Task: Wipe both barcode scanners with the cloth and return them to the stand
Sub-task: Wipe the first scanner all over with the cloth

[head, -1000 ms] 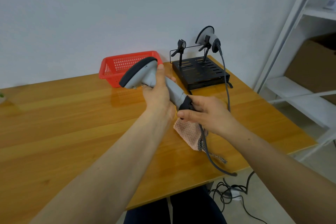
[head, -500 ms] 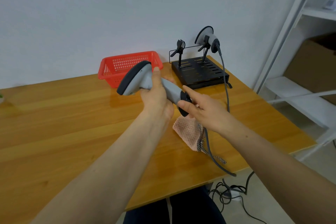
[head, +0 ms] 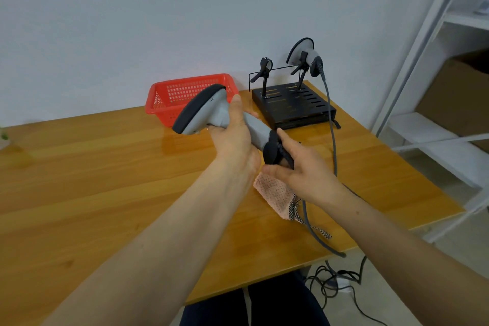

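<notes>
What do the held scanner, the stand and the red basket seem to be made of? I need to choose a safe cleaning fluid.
Held scanner: apparently moulded plastic, matte grey shell with a black hood and a black end cap.
Stand: looks like black-painted sheet metal, judging by its slotted top and thin wire rail.
Red basket: glossy plastic, with a moulded lattice of small holes.
</notes>
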### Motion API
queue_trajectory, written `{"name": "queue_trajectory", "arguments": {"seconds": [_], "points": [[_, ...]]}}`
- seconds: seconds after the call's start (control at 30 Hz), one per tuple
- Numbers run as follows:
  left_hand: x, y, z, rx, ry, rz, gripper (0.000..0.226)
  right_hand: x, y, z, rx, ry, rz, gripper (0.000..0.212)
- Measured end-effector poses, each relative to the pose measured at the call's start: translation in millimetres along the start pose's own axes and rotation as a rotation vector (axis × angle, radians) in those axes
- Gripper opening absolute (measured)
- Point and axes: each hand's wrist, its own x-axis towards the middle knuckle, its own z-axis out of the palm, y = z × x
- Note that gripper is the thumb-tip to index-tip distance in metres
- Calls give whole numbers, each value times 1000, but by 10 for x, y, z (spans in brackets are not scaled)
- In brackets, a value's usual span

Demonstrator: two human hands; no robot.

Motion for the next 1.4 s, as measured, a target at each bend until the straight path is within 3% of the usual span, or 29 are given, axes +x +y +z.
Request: {"name": "queue_trajectory", "arguments": {"seconds": [0.23, 0.33, 0.5, 0.77, 0.87, 0.97, 1.13, 1.27, 1.4], "points": [[32, -8, -9, 4, 71, -59, 48, 44, 81, -29, 217, -124, 14, 73], [12, -11, 14, -2, 60, -40, 47, 59, 66, -10, 184, -55, -31, 56], [54, -11, -34, 13, 51, -29, 51, 41, 31, 5, 164, 7, -99, 48], [2, -68, -95, 6, 35, -29, 33, -11, -5, 27, 232, 72, -102, 25], [-3, -84, -92, -14, 24, -21, 43, -2, -20, 82, 123, 173, -82, 21], [-14, -81, -52, -37, 7, -32, 37, 15, -26, 134, -27, 278, -90, 27], [5, -69, -64, -24, 23, -65, 31, 22, 6, 153, -373, 353, -254, 31], [14, -47, -71, -28, 31, -70, 38, 57, 39, 163, -160, 272, -219, 28], [11, -77, -41, 16, 37, -63, 48, 72, 29, 220, 110, 378, -146, 17]]}}
